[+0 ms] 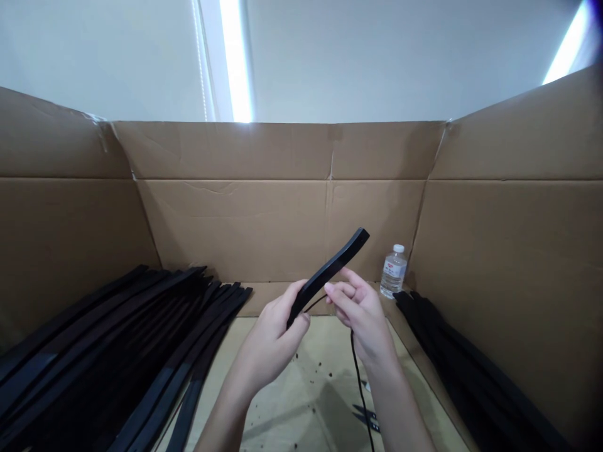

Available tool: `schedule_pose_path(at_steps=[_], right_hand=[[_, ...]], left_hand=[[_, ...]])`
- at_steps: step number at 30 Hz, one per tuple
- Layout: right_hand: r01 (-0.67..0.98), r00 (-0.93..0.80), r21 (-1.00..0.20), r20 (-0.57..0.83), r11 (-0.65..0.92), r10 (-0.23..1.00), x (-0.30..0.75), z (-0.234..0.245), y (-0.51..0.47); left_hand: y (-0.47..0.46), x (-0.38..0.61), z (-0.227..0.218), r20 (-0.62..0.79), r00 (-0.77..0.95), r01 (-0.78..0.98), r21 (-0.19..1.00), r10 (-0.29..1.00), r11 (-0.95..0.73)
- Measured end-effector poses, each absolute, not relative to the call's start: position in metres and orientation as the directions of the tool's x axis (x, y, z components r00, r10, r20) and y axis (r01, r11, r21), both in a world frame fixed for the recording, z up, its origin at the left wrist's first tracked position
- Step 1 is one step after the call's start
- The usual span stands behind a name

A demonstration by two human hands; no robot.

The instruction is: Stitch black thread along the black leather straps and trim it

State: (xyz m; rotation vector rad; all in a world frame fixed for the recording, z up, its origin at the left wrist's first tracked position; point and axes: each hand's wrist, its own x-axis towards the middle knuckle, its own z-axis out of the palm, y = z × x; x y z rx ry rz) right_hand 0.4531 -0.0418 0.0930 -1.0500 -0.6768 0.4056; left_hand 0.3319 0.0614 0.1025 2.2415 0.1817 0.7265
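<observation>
A black, slightly curved strip [332, 267] is held up at a slant in my left hand [273, 342], its fingers and thumb wrapped round the lower end. My right hand [358, 307] is close beside the strip's underside, thumb and fingers pinching a thin dark cord [358, 370]. One stretch of the cord runs from the pinch toward my left hand, while the rest hangs down past my right wrist. Where the cord meets the strip is hidden by my left hand. Below, partly behind my right forearm, lies a dark, pointed tool [366, 414], perhaps scissors or snips.
Cardboard walls [235, 220] surround the work surface [282, 402], which has small dark crumbs on it. Many long black strips [117, 339] are piled on the left. More black strips [452, 351] lie along the right wall, near a water bottle [394, 273].
</observation>
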Motion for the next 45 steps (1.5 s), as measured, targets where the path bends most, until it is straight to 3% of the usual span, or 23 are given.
schedule_pose_path(at_steps=[6, 25, 33, 38, 45], right_hand=[[-0.003, 0.718, -0.873, 0.338, 0.488, 0.609, 0.454, 0.093, -0.042], [0.018, 0.715, -0.877, 0.347, 0.481, 0.606, 0.448, 0.095, -0.042], [0.023, 0.613, -0.927, 0.309, 0.375, 0.727, 0.452, 0.092, -0.053], [0.173, 0.567, -0.965, 0.261, 0.197, 0.781, 0.45, 0.086, -0.067], [0.314, 0.552, -0.931, 0.34, 0.188, 0.762, 0.435, 0.093, -0.085]], left_hand=[[0.057, 0.334, 0.101, 0.412, 0.847, -0.041, 0.682, 0.337, -0.73], [0.058, 0.34, 0.093, 0.523, 0.77, 0.028, 0.545, 0.366, -0.838], [0.063, 0.336, 0.098, 0.537, 0.722, 0.154, 0.49, 0.436, -0.858], [0.068, 0.327, 0.103, 0.543, 0.727, 0.122, 0.501, 0.421, -0.857], [0.071, 0.32, 0.105, 0.548, 0.758, 0.017, 0.527, 0.354, -0.85]])
